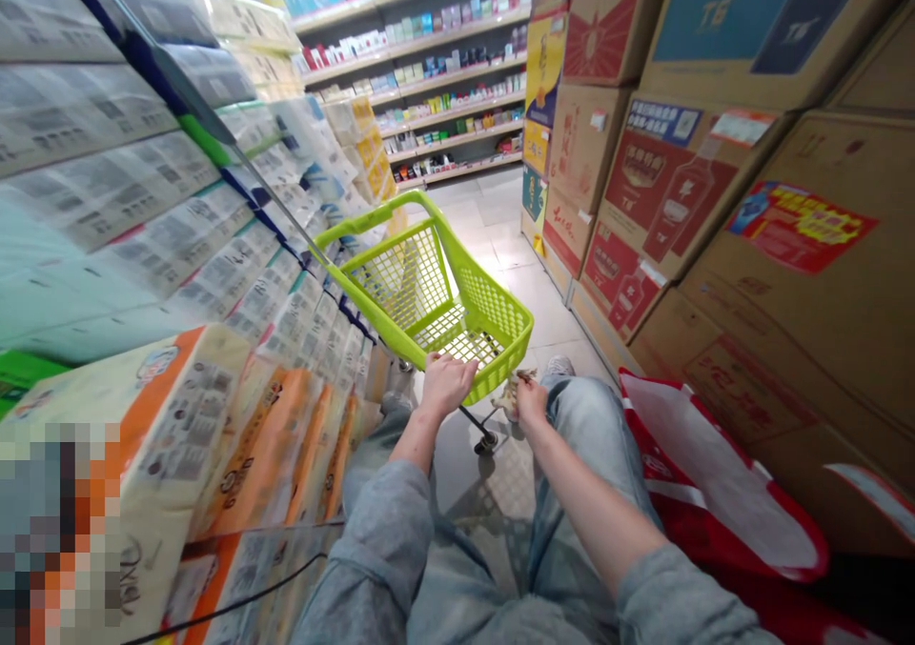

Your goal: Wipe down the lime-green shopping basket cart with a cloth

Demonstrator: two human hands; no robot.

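Note:
A lime-green plastic shopping basket on wheels (493,312) stands empty in the aisle just ahead of me, its handle raised at the far end. My left hand (447,383) is curled over the basket's near rim. My right hand (527,399) sits just beside the rim's right corner, closed around a small crumpled beige thing (509,395); what that thing is cannot be made out. Both grey sleeves and my jeans fill the lower middle of the view.
Stacked packs of tissue paper (214,416) line the left side of the aisle. Tall piles of brown cartons (715,207) wall the right. A red and white bag (707,473) lies by my right leg. Shelves of small goods (443,64) close the tiled aisle's far end.

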